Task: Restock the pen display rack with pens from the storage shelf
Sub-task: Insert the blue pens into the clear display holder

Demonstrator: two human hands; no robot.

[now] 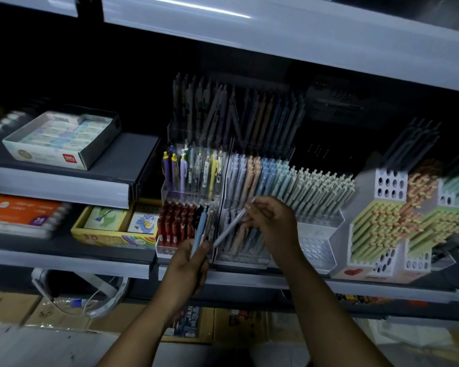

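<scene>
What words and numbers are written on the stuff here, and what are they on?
"deli": red tag on the eraser box.
"36": purple spot on the orange pack.
Too blurred to read: the other print on those two, and the print on the yellow box and the dark box.

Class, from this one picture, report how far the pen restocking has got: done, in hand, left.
Done: the rack's middle row of pastel pens looks full. In hand: the left hand grips a small bunch of pens, and the right hand pinches one pale pen at the front row. Left: that bunch, plus the empty holes at the front row's right end.
</scene>
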